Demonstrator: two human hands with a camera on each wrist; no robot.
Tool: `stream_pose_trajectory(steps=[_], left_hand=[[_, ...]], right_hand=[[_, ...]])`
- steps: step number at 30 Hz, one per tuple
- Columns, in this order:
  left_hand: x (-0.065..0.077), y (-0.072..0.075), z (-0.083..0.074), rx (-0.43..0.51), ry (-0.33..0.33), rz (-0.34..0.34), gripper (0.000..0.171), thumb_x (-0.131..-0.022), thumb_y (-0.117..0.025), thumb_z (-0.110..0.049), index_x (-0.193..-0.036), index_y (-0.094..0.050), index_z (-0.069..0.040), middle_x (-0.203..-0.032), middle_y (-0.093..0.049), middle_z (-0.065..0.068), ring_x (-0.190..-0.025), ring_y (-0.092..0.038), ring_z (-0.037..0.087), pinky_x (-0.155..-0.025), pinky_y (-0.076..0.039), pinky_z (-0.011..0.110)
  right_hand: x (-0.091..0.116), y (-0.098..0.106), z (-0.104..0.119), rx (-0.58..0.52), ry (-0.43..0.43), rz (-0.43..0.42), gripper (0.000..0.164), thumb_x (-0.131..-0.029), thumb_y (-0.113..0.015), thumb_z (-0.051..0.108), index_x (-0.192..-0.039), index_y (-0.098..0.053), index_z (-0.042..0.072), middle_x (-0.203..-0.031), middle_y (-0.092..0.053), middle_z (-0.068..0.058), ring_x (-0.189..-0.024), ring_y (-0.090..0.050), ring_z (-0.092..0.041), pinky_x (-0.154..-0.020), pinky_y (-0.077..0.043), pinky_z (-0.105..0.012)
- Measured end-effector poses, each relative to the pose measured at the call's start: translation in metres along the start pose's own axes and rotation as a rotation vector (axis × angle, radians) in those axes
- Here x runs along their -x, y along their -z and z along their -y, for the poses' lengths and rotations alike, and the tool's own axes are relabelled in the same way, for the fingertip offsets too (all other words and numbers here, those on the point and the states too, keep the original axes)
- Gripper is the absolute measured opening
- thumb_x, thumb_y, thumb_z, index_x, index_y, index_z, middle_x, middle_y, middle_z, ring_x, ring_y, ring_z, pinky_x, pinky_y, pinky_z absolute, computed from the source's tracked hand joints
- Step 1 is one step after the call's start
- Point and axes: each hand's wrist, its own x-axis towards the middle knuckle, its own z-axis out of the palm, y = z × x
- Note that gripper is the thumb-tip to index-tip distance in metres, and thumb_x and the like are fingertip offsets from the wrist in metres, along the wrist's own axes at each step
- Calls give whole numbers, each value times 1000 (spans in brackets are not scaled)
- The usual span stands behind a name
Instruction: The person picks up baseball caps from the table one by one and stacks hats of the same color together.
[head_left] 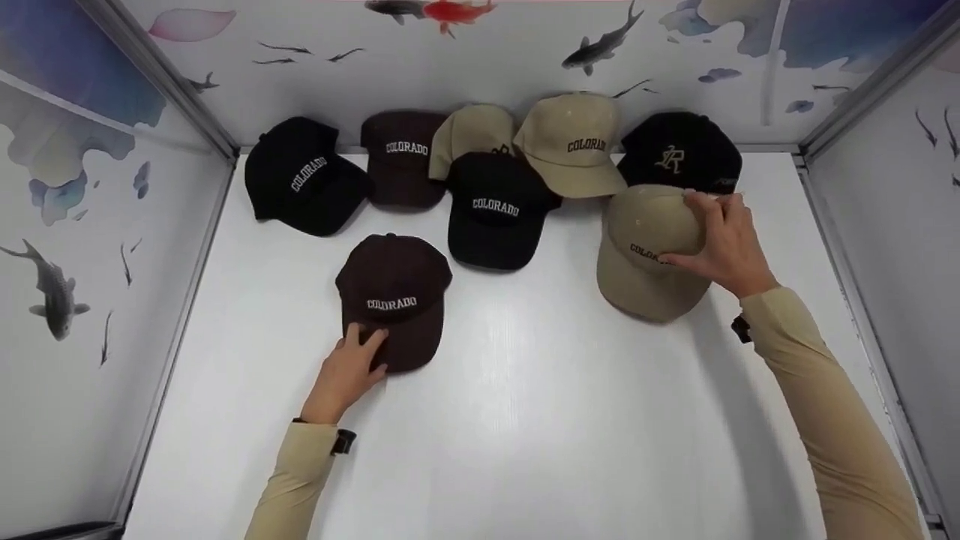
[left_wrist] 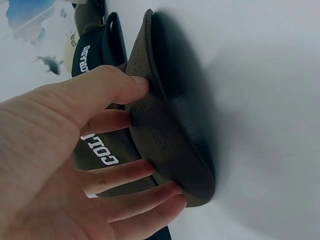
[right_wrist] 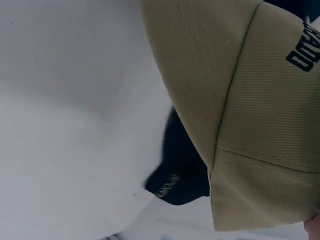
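Observation:
My left hand [head_left: 345,371] is at the brim of a dark brown cap [head_left: 394,277] lettered COLORADO, at centre left. In the left wrist view, the thumb and spread fingertips touch the top of the brim [left_wrist: 160,145]. On the right side, my right hand [head_left: 724,244] grips the crown of a tan COLORADO cap [head_left: 649,289], its thumb over the end of the lettering and its fingers at the top of the crown. The right wrist view shows this tan cap [right_wrist: 270,110] close up, with only a bit of the hand at the lower right corner.
Along the back wall stand a black COLORADO cap [head_left: 292,180], another dark brown cap [head_left: 397,176], two tan caps [head_left: 469,127] [head_left: 574,135] and a black cap with a gold emblem [head_left: 697,142]. A black COLORADO cap [head_left: 495,232] overlaps them in front. Panels enclose the white table [head_left: 525,420].

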Motion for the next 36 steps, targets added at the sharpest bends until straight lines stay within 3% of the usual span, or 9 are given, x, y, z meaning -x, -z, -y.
stream_pose_trajectory(steps=[5,15,21,26,30,36], left_hand=[[0,2,2,4,-1,-10,52,-82,-77,-11,-128,-55,-5,-120,-41,28,-93,-56,44,-65,-52,50],[-2,5,5,10,4,-5,51,-82,-77,-10,-127,-54,-6,-122,-40,28,-96,-53,44,-65,-51,51],[-4,6,4,20,18,15,51,-83,-76,-11,-128,-54,-6,-125,-39,28,-99,-53,45,-68,-51,52],[-5,6,2,9,8,19,50,-83,-76,-12,-128,-55,-7,-124,-39,29,-97,-54,44,-67,-51,52],[-5,7,0,-52,-16,-5,51,-82,-78,-13,-127,-56,-6,-119,-44,28,-88,-57,42,-64,-50,51],[-2,4,-10,-159,-43,-147,37,-79,-79,-12,-112,-64,-3,-98,-57,19,-76,-60,34,-59,-49,47]], right_hand=[[-12,9,21,-11,126,54,101,-57,-95,23,-138,-35,11,-95,-38,-23,-79,-40,-35,-68,-34,-47],[-25,6,78,-303,167,188,84,-70,-86,19,-140,-40,11,-99,-39,-13,-88,-40,-24,-74,-32,-38],[-29,-23,109,-463,265,201,81,-74,-85,19,-139,-38,7,-121,-44,-13,-102,-38,-23,-88,-32,-40],[-29,-54,126,-565,310,227,80,-75,-84,16,-139,-35,6,-123,-42,-12,-104,-40,-22,-91,-34,-37],[-29,-77,135,-575,260,264,74,-80,-81,22,-138,-37,8,-121,-38,-13,-107,-41,-22,-94,-35,-37],[-29,-105,142,-474,156,281,64,-84,-76,33,-134,-43,10,-113,-37,-13,-103,-45,-25,-90,-41,-41]])
